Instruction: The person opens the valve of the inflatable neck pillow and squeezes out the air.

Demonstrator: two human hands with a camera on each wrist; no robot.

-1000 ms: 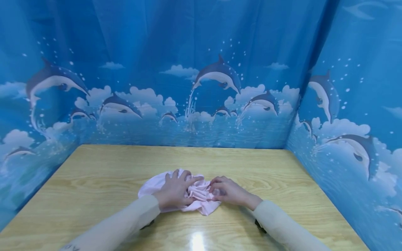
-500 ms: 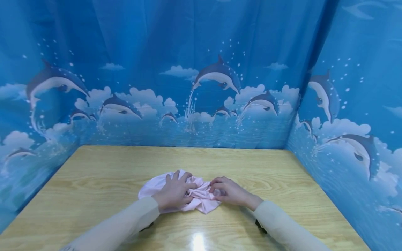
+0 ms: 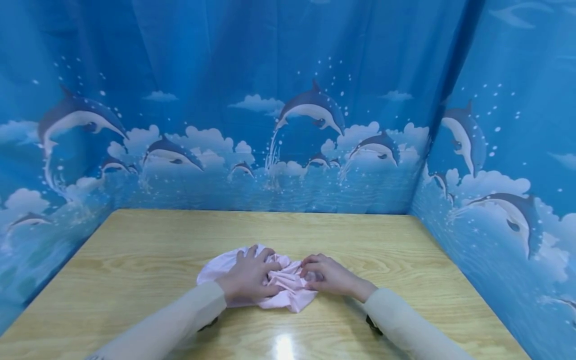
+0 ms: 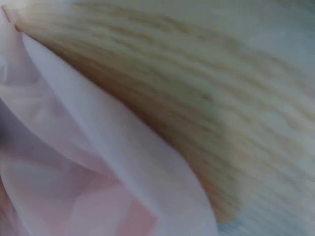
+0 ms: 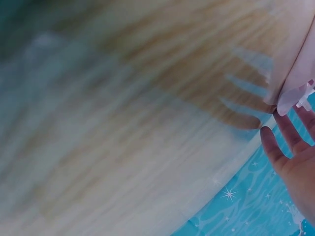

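Note:
A crumpled pale pink cloth (image 3: pixel 292 284) lies on the wooden table (image 3: pixel 148 240), smooth at its left end and gathered into pleats on the right. My left hand (image 3: pixel 249 275) lies over its middle, fingers spread and bent, with folds bunched between thumb and index finger. At the right end, my right hand (image 3: pixel 330 276) pinches the cloth with curled fingers. In the left wrist view a smooth rolled fold of the pink cloth (image 4: pixel 113 132) fills the lower left. The right wrist view has my right hand (image 5: pixel 300 162) with its fingertips at a whitish translucent bit (image 5: pixel 295 98) by the cloth's edge.
A blue curtain (image 3: pixel 216 110) printed with dolphins and clouds stands behind the table and along its sides. Light glares off the table near its front edge. Pale sleeves cover both forearms.
My left thumb and index finger drew together and then spread apart again, shifting the pleats between them. The right hand has stayed in place, and the cloth's front edge has changed shape slightly.

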